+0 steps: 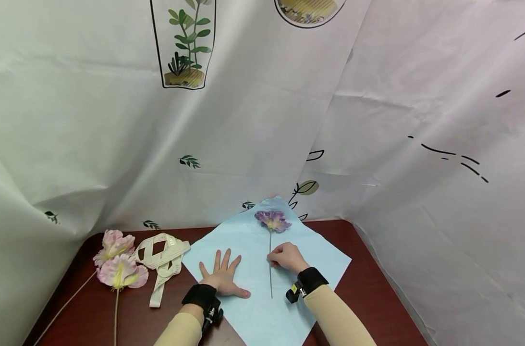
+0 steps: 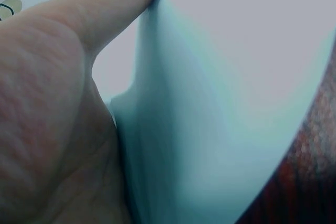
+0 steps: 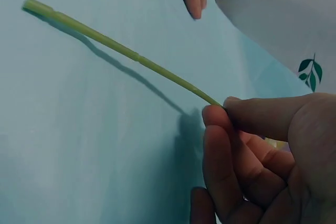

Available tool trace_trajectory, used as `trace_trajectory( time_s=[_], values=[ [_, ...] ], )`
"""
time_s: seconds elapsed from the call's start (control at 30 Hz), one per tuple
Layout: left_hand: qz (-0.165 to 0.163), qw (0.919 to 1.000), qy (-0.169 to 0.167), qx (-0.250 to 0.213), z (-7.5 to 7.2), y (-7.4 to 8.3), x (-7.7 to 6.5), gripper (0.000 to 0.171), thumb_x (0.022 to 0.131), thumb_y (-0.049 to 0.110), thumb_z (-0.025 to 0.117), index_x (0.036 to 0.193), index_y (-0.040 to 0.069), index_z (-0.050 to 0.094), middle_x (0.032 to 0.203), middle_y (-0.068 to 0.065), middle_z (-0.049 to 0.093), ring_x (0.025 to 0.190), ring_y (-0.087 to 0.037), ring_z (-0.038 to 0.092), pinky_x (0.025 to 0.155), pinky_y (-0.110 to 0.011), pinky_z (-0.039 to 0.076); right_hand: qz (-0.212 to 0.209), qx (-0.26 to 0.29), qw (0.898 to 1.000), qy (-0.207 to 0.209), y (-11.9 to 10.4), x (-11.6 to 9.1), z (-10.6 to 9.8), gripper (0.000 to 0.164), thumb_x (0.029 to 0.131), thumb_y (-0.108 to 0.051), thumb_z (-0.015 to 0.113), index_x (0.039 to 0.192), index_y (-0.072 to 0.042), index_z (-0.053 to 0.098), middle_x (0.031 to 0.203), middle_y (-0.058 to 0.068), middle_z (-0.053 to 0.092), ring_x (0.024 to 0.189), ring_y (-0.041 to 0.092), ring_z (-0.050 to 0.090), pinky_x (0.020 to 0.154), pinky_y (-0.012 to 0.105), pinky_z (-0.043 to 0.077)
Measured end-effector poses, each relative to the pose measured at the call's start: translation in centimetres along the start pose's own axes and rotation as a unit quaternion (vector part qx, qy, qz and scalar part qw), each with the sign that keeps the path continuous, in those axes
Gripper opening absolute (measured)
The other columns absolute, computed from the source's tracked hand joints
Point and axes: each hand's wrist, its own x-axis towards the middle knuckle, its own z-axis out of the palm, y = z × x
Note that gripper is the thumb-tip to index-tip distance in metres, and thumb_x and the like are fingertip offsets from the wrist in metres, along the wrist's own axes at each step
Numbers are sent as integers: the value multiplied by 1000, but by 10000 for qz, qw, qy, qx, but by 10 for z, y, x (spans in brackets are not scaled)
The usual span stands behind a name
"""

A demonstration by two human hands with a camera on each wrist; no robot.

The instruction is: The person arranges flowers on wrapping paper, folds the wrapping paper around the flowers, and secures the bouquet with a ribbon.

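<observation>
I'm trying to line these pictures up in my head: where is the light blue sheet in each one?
Head: the light blue sheet lies bottom centre, on the table.
Left wrist: it fills the middle and much of the right.
Right wrist: it spreads across the left and middle, behind the green stem.
Shared landmark: the left hand, only its fingers in the right wrist view.
</observation>
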Motion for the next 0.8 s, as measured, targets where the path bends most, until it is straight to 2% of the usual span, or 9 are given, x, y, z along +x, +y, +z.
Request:
trace_trajectory(
  time_s=[0.07,0.17,0.3,0.4,0.47,0.57,0.63,0.73,0.8],
  values=[
    [-5,10000,26,14,0,0,-1,130,76,86,83,177,23,31,187,-15,4,170,-46,-10,117,-90,-10,-166,-127,9998,57,6,3,0,21,101,-28,81,88,-11,82,73,0,74,67,17,63,65,33,49],
    [-11,10000,76,35,-1,0,-1,130,76,86,83,177,22,32,187,-15,5,170,-46,-9,117,-90,-9,-401,-459,9980,146,29,16,7,25,102,-33,79,89,-12,82,75,0,71,67,18,59,61,34,46],
    [-5,10000,74,55,1,0,0,130,76,86,83,177,23,32,186,-16,5,170,-47,-9,117,-90,-9,-288,-559,9978,190,21,8,7,24,99,-31,81,92,-9,79,78,1,71,68,19,59,62,35,48],
    [-7,9999,80,77,2,1,0,129,76,85,83,177,23,32,187,-15,5,170,-47,-9,117,-90,-9,-105,-487,9985,219,-5,-9,2,19,97,-26,84,96,-8,78,80,1,71,69,18,60,66,35,50],
    [-5,9999,113,70,2,0,0,129,76,85,83,177,23,32,187,-15,5,170,-47,-9,117,-90,-8,-54,-440,9988,184,-9,-11,2,19,97,-25,84,99,-7,76,81,0,71,70,17,60,67,35,50],
    [3,9999,123,37,2,-1,0,129,76,85,83,177,23,32,187,-15,5,170,-46,-9,116,-90,-9,-159,-306,9994,86,1,-4,2,24,98,-31,83,102,-9,76,81,0,71,71,16,61,68,36,51],
    [0,9999,99,40,2,-2,0,129,76,85,83,177,25,31,187,-14,4,170,-45,-10,117,-90,-10,-285,-212,9994,-5,16,5,4,30,99,-37,82,103,-8,76,83,2,72,72,18,63,68,37,52],
    [17,10000,79,56,2,-3,1,128,77,85,83,177,25,31,187,-14,4,170,-45,-11,117,-90,-11,-117,-119,9998,-74,16,5,3,36,98,-41,84,107,-6,76,84,5,73,73,20,67,69,38,54],
    [26,9999,79,60,2,-3,1,128,77,84,83,178,25,30,187,-13,3,170,-45,-11,117,-89,-11,-157,-170,9997,-66,26,12,6,41,100,-46,80,108,-6,76,83,4,71,71,18,65,66,35,51]
  ],
)
